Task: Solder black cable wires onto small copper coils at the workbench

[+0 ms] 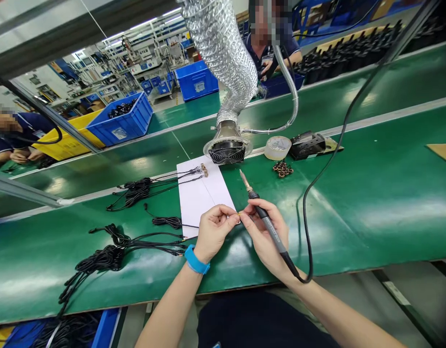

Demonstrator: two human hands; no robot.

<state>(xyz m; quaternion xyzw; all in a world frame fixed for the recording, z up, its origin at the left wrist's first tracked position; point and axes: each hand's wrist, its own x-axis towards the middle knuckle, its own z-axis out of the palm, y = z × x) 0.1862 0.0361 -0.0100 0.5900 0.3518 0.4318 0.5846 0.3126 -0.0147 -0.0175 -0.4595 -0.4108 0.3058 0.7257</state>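
My left hand (216,231), with a blue wristband (197,260), pinches a small yellowish wire end over the white sheet's right edge. Its fingertips meet those of my right hand (268,232), which also holds a soldering iron (269,224) across the palm, tip pointing up and away. A black cable (168,222) runs over the white sheet (197,203) toward my left hand. Several cable ends with small metal parts (204,170) lie at the sheet's top. Exactly what sits between the fingertips is too small to make out.
Cable bundles (103,258) lie at the left, another (136,189) behind them. A fume extractor (227,147) hangs beyond the sheet. Right of it are a round container (277,147), an iron stand (308,145) and small parts (283,168). The iron's cord (305,217) loops at right. Two people sit across.
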